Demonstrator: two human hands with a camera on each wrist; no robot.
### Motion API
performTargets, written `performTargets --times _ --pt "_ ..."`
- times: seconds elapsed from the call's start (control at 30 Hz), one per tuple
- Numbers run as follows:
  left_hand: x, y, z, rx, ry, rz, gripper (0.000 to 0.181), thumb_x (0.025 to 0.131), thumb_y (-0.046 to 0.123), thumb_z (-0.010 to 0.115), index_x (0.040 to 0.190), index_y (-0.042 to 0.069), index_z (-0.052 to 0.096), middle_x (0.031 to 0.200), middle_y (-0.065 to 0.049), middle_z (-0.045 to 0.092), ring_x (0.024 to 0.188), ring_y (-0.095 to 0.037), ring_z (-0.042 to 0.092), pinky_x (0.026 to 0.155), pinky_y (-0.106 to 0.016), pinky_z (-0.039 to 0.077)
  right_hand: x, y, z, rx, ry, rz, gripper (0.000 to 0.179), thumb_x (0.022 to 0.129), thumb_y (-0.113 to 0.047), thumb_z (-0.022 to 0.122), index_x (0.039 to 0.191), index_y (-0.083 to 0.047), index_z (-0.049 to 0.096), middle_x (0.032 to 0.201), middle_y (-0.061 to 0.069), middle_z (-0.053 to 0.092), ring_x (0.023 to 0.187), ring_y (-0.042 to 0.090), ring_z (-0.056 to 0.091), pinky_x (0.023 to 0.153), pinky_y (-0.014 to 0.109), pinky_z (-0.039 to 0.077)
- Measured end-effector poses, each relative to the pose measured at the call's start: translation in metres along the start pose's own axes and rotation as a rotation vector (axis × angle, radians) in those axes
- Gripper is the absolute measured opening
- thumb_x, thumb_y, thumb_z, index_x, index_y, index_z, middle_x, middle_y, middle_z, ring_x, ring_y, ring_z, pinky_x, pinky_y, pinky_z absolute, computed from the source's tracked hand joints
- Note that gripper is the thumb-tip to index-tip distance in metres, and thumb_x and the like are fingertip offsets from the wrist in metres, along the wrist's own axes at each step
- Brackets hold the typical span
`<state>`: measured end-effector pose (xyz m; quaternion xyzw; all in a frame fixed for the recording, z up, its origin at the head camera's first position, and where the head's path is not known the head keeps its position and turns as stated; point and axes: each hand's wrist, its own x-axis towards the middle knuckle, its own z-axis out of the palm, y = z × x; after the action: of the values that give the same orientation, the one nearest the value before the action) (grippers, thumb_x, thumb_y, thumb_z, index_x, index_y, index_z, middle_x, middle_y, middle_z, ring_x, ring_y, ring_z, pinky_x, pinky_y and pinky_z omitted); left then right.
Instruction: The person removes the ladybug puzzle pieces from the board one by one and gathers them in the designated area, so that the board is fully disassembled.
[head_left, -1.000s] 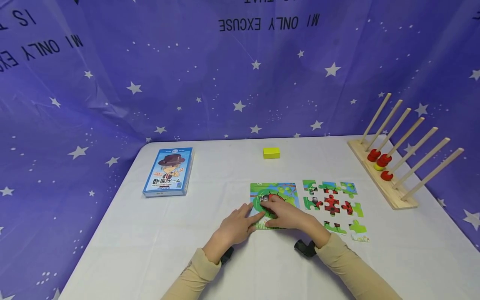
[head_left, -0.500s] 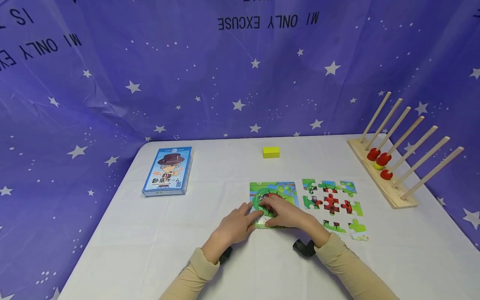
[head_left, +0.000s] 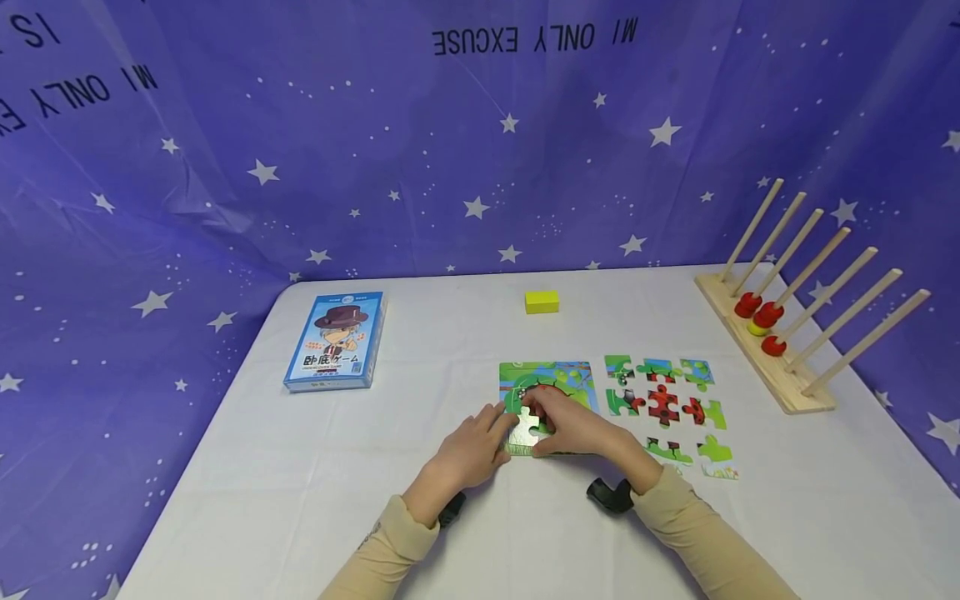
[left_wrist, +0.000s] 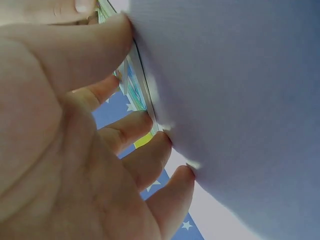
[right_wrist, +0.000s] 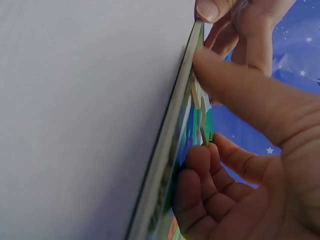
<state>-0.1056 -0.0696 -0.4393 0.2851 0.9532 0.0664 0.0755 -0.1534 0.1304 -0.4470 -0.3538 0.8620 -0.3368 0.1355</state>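
A square ladybug jigsaw puzzle (head_left: pixel 573 379) lies in its thin tray on the table. My left hand (head_left: pixel 468 446) rests at its left edge. In the left wrist view its thumb touches the puzzle's rim, fingers spread along the tabletop. My right hand (head_left: pixel 577 423) is over the lower middle, thumb near the front edge, fingers bent. The right wrist view shows a thin puzzle piece (right_wrist: pixel 207 125) tilted up from the puzzle, pinched between the right thumb and fingers. A pale jigsaw-piece shape (head_left: pixel 523 428) shows between the hands; whether it is glare or bare backing I cannot tell.
Right of the puzzle lie several loose ladybug pieces (head_left: pixel 663 407). Farther right is a wooden peg rack (head_left: pixel 780 367) with red and yellow rings. A yellow block (head_left: pixel 542 302) sits at the back, and a blue game box (head_left: pixel 335 342) at the left.
A pale piece-shaped patch has appeared at the puzzle's lower left, where green leaf showed before. My right fingers have lifted slightly there; the left hand has barely moved.
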Motion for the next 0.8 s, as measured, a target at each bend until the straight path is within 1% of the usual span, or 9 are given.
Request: performTargets --times 0.1,0.27,0.43,0.57,0.63,0.7,0.8 --pt "0.000 0.001 -0.001 0.000 -0.003 -0.006 0.045 0.090 0.027 0.056 0.129 0.012 0.038 0.138 -0.014 0.034 0.126 -0.023 0.031 0.098 -0.040 0.033 -0.001 0.000 -0.001 0.004 -0.010 0.015 0.059 0.071 -0.016 0.078 0.118 -0.002 0.045 0.092 0.005 0.044 0.072 0.013 0.042 0.063 0.026 0.040" --pt "0.001 0.001 0.000 -0.004 -0.019 -0.023 0.048 0.091 0.029 0.055 0.131 0.010 0.036 0.139 -0.014 0.033 0.129 -0.024 0.029 0.100 -0.041 0.032 -0.003 -0.001 -0.002 0.050 0.001 0.029 0.058 0.072 -0.008 0.076 0.119 0.002 0.044 0.092 0.007 0.043 0.070 0.015 0.042 0.063 0.026 0.040" --pt "0.001 0.002 0.001 -0.009 -0.031 -0.037 0.051 0.092 0.029 0.054 0.133 0.006 0.035 0.140 -0.014 0.032 0.130 -0.026 0.028 0.101 -0.040 0.030 -0.006 0.001 -0.003 0.105 0.027 0.054 0.045 0.077 -0.005 0.071 0.113 0.000 0.045 0.091 0.007 0.045 0.067 0.013 0.044 0.060 0.026 0.042" --pt "0.001 0.003 0.000 0.021 -0.029 -0.036 0.050 0.092 0.031 0.053 0.133 0.005 0.037 0.141 -0.013 0.031 0.130 -0.025 0.028 0.100 -0.040 0.031 -0.007 0.005 -0.004 0.118 0.067 0.039 0.033 0.082 -0.003 0.064 0.110 -0.002 0.046 0.087 0.004 0.049 0.067 0.011 0.047 0.060 0.026 0.043" --pt "0.001 0.003 0.000 0.043 -0.028 -0.033 0.050 0.092 0.031 0.052 0.133 0.005 0.038 0.141 -0.013 0.031 0.130 -0.025 0.027 0.100 -0.040 0.032 -0.008 0.007 -0.005 0.110 0.079 0.038 0.031 0.083 -0.003 0.062 0.110 -0.003 0.046 0.084 0.001 0.051 0.067 0.010 0.048 0.060 0.026 0.043" --pt "0.001 0.002 0.001 0.045 -0.030 -0.033 0.049 0.092 0.031 0.052 0.133 0.006 0.038 0.141 -0.013 0.031 0.130 -0.025 0.027 0.100 -0.040 0.031 -0.009 0.008 -0.006 0.101 0.080 0.043 0.031 0.085 -0.004 0.062 0.112 -0.005 0.046 0.082 -0.002 0.052 0.067 0.009 0.049 0.061 0.026 0.043" --pt "0.001 0.001 0.002 0.032 -0.041 -0.035 0.049 0.093 0.032 0.051 0.133 0.006 0.038 0.142 -0.013 0.030 0.131 -0.025 0.026 0.101 -0.040 0.030 -0.014 0.011 -0.010 0.138 0.073 0.062 0.031 0.086 -0.007 0.061 0.113 -0.005 0.047 0.082 -0.002 0.053 0.068 0.010 0.051 0.061 0.027 0.045"
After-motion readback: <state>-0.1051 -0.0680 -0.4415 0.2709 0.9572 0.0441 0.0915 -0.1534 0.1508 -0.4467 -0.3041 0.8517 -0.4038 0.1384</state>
